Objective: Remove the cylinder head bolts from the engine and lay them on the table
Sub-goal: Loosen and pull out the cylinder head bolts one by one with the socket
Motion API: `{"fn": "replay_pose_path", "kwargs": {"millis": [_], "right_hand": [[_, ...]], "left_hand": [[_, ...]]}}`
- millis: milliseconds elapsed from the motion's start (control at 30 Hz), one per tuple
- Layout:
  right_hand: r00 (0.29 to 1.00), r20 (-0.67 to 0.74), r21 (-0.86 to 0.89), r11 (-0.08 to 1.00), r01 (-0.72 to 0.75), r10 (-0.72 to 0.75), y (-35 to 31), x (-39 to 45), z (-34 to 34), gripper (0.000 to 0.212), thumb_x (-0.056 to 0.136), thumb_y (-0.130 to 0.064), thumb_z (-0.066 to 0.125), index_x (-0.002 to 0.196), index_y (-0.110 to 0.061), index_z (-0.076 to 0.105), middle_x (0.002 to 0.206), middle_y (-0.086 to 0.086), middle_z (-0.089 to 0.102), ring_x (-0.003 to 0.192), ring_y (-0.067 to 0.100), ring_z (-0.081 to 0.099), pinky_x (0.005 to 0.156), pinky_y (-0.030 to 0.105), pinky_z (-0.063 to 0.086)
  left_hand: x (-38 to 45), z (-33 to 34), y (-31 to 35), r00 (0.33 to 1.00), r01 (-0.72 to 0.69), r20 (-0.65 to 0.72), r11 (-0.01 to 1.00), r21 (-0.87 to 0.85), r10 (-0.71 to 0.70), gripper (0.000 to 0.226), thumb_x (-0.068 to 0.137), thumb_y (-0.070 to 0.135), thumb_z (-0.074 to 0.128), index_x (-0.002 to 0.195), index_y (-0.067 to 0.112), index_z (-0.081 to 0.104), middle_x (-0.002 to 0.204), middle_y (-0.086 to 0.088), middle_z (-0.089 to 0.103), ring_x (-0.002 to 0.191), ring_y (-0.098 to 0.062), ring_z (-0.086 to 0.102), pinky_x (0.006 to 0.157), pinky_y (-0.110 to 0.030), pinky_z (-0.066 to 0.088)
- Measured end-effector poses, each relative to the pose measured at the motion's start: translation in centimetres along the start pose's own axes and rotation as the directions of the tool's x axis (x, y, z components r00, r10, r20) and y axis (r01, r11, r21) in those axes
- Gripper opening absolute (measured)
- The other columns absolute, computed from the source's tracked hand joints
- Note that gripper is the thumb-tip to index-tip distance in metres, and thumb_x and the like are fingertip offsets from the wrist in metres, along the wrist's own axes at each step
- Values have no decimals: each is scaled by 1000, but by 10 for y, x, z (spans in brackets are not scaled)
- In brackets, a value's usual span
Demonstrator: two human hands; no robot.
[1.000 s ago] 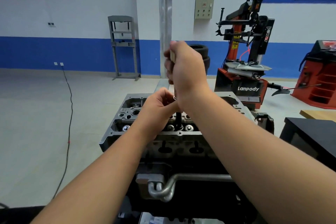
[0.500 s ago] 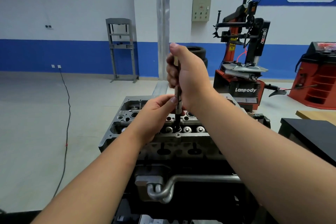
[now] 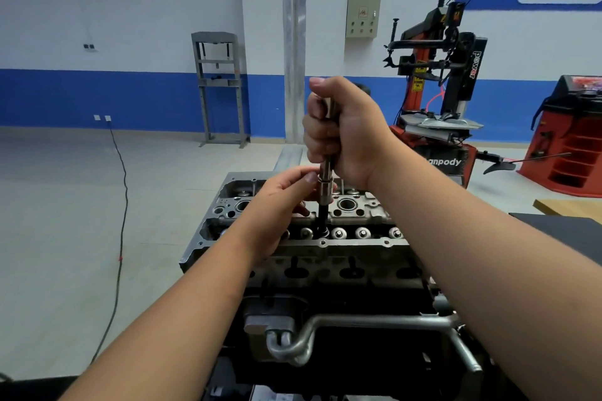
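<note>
So the right hand (image 3: pixel 347 130) is wrapped in a full fist around the upper part of a metal socket driver (image 3: pixel 326 185), thumb up on top. The tool stands pretty much upright, and its dark lower end drops into a bolt well in the cylinder head (image 3: pixel 355 225), in the near row of round valve caps, a bit left of the middle. The bolt itself is hidden down under the tool tip, so I can't tell how far out it is. The left hand (image 3: pixel 280 202) comes in from the left with its fingertips pinching the lower silver collar of the tool, just above the head.

The head sits on top of the engine (image 3: pixel 325 286), dead centre in the scene, with a bent silver pipe (image 3: pixel 342 325) running across the dark block on the near side. The corner of a dark table (image 3: pixel 566 228) pokes in on the right, well apart from both hands, and I can't see any bolts on the part that shows.

Far behind: a red and black tire changer (image 3: pixel 439 101) on the right, a grey shop press (image 3: pixel 220 88) against the blue and white wall on the left, and a black cable (image 3: pixel 120 238) trailing over the floor
</note>
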State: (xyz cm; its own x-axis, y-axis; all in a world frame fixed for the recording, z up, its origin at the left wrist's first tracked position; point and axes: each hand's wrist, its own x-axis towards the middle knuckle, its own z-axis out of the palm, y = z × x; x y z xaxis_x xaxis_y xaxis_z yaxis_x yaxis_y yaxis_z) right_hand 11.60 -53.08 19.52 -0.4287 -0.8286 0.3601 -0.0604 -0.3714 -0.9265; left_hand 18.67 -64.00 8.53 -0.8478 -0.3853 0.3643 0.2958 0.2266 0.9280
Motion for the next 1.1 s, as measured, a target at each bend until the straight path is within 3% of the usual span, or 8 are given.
{"fn": "replay_pose_path", "kwargs": {"millis": [167, 267, 367, 467, 600, 700, 933, 1100], "right_hand": [[999, -42, 38, 999, 21, -19, 4, -1, 0, 32, 80, -38, 55, 57, -19, 43, 48, -5, 27, 45, 14, 20, 48, 27, 19], [963, -262, 7, 998, 60, -56, 7, -4, 9, 34, 91, -37, 56, 62, -19, 51, 51, -4, 40, 47, 15, 32, 50, 28, 28], [858, -482, -196, 976, 91, -177, 8, -5, 19, 26, 97, -35, 51, 76, -21, 58, 58, -8, 55, 55, 13, 49, 55, 30, 39], [881, -448, -174, 981, 80, -151, 6, -3, 24, 28, 93, -28, 46, 68, -21, 56, 55, -7, 49, 52, 14, 42, 55, 33, 33], [993, -122, -70, 998, -8, -1, -1, 5, 12, 41, 92, -36, 53, 55, -22, 39, 46, -6, 28, 45, 15, 20, 50, 30, 18], [1000, -9, -19, 1000, -24, 24, -5, 6, -1, 33, 82, -33, 56, 56, -21, 38, 48, -6, 25, 45, 15, 17, 49, 27, 18], [913, -408, -52, 999, -17, -6, -1, -2, 21, 29, 94, -31, 56, 68, -19, 51, 56, -3, 43, 52, 16, 35, 55, 32, 30], [864, -460, -206, 971, 122, -206, 7, -4, 36, 28, 98, -24, 47, 72, -18, 54, 59, -5, 47, 58, 12, 42, 59, 32, 34]], "left_hand": [[-3, 2, 4, 999, -8, 42, 997, 73, 5, 37, 98, 53, 54, 111, 24, 73, 110, 7, 78, 99, -7, 73, 82, -30, 44], [-1, 4, 1, 1000, -25, -4, 997, 69, 26, 31, 101, 42, 57, 114, 19, 74, 101, 3, 79, 85, -4, 72, 72, -15, 50], [2, 6, -2, 998, -34, -49, 995, 95, 39, 29, 98, 43, 69, 112, 18, 71, 98, 1, 79, 88, -14, 73, 89, -37, 56], [2, 7, -2, 996, -46, -77, 995, 91, 53, 46, 81, 54, 82, 106, 18, 67, 90, 4, 77, 79, -7, 68, 78, -35, 54], [-2, 3, 0, 999, -35, -40, 998, 44, 36, 23, 93, 41, 71, 107, 24, 71, 93, 7, 78, 87, -4, 71, 74, -16, 52], [-4, 4, 2, 1000, -20, 15, 998, 60, 19, 28, 99, 49, 58, 111, 28, 72, 108, 9, 79, 98, -5, 72, 80, -27, 45], [0, 3, -4, 997, -80, -19, 996, 34, 80, 17, 105, 24, 61, 99, 26, 76, 81, 11, 76, 69, 5, 66, 62, -5, 45], [2, 8, -4, 992, -92, -85, 996, 15, 93, 39, 68, 50, 80, 91, 20, 70, 81, -7, 70, 76, -20, 58, 70, -34, 47]]}}
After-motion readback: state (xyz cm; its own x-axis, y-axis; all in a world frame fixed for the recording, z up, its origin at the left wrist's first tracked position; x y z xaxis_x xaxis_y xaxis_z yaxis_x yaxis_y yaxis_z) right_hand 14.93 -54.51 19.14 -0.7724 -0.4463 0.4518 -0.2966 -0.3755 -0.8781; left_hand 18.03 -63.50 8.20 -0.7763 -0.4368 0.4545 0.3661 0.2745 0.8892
